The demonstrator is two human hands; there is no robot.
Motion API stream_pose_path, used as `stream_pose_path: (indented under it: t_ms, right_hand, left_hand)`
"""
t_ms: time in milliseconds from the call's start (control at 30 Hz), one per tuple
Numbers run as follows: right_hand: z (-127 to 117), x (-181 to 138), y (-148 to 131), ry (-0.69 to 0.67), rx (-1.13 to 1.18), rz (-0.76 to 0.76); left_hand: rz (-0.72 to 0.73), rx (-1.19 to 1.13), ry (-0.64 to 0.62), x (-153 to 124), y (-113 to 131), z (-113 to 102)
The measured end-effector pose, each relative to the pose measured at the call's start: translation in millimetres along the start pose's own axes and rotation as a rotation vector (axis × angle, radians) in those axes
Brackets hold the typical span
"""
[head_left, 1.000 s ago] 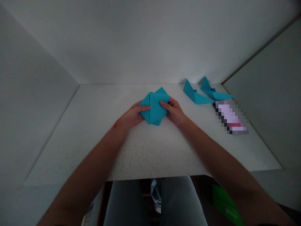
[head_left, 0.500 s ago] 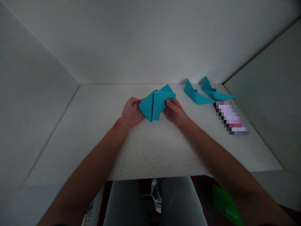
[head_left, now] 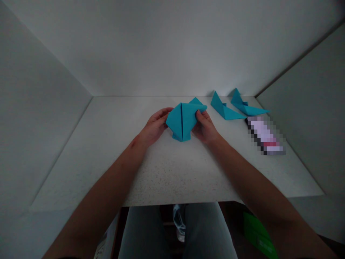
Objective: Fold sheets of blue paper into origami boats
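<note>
A folded blue paper piece (head_left: 184, 120) is held just above the white table (head_left: 172, 169), between both of my hands. A vertical crease runs down its middle and its lower tip points at the table. My left hand (head_left: 155, 127) pinches its left edge, fingers curled behind the paper. On the other side, my right hand (head_left: 206, 127) grips the right flap with the thumb on top.
Two finished blue paper shapes (head_left: 225, 108) (head_left: 246, 104) lie at the back right of the table. A blurred flat object (head_left: 265, 135) lies beside them near the right wall. Walls close in the table at left, back and right. My knees show below the front edge.
The paper has turned and shifted a little to the right between my hands, so its crease now stands upright. Both hands kept their hold and moved with it.
</note>
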State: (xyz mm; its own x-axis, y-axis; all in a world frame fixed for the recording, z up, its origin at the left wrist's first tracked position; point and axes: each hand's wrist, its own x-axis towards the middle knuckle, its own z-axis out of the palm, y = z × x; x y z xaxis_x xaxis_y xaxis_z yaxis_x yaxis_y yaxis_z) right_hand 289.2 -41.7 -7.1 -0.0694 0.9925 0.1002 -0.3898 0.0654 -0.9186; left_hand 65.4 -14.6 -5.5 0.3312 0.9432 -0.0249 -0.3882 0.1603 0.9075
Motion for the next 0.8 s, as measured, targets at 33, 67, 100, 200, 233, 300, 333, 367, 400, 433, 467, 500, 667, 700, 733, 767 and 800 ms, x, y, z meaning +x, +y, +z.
stream_pose_path:
  t_ms: [33, 67, 100, 200, 233, 300, 333, 367, 400, 433, 467, 500, 667, 700, 733, 767, 800]
  right_hand:
    - [0.0, -0.2, -0.6, 0.012, 0.006, 0.005]
    - [-0.1, -0.3, -1.2, 0.028, 0.01, 0.008]
    - [-0.3, -0.2, -1.7, 0.042, 0.011, 0.011]
    - [-1.3, 0.6, -4.1, 0.06, -0.02, 0.011]
    - [-1.6, 0.9, -5.3, 0.06, -0.036, 0.007]
    - [-2.0, 1.2, -8.2, 0.053, -0.057, 0.002]
    - [-2.0, 1.2, -9.7, 0.043, -0.057, 0.004]
    - [-1.8, 1.1, -10.9, 0.028, -0.052, 0.013]
    - [-1.5, 0.9, -11.8, 0.007, -0.045, 0.028]
    - [-1.1, 0.6, -12.2, -0.016, -0.04, 0.048]
    - [-0.6, 0.2, -12.0, -0.036, -0.039, 0.071]
    - [0.0, -0.2, -11.5, -0.05, -0.043, 0.093]
    - [2.2, 0.6, -8.0, -0.032, -0.089, 0.102]
    - [2.4, 1.3, -8.2, -0.022, -0.086, 0.083]
    - [2.6, 2.1, -8.7, -0.012, -0.079, 0.059]
    - [2.9, 2.7, -9.6, -0.005, -0.069, 0.035]
    - [3.2, 3.1, -10.7, 0.001, -0.057, 0.012]
  left_hand:
    - [0.025, 0.017, 0.019, 2.0, -1.2, 0.5]
    - [0.047, 0.034, 0.037, 3.9, -2.1, 1.1]
    - [0.066, 0.055, 0.057, 5.7, -2.6, 1.6]
    - [0.113, 0.138, 0.105, 8.6, -0.9, 1.6]
    - [0.118, 0.161, 0.105, 8.4, 0.6, 1.2]
    - [0.082, 0.186, 0.051, 6.1, 3.8, 0.0]
    - [0.038, 0.189, -0.003, 4.2, 4.9, -0.5]
    - [-0.016, 0.19, -0.067, 2.0, 5.5, -0.7]
    - [-0.071, 0.188, -0.133, -0.3, 5.5, -0.7]
    - [-0.117, 0.184, -0.192, -2.6, 4.8, -0.5]
    - [-0.153, 0.181, -0.243, -4.6, 3.6, -0.1]
    - [-0.175, 0.178, -0.284, -6.4, 2.2, 0.3]
    - [-0.176, 0.208, -0.402, -12.9, -0.2, 0.4]
    - [-0.176, 0.221, -0.426, -14.2, 1.3, 0.2]
    - [-0.185, 0.233, -0.46, -15.5, 3.6, 0.3]
    - [-0.2, 0.244, -0.502, -16.8, 6.1, 0.6]
    - [-0.221, 0.254, -0.546, -17.9, 8.8, 1.3]
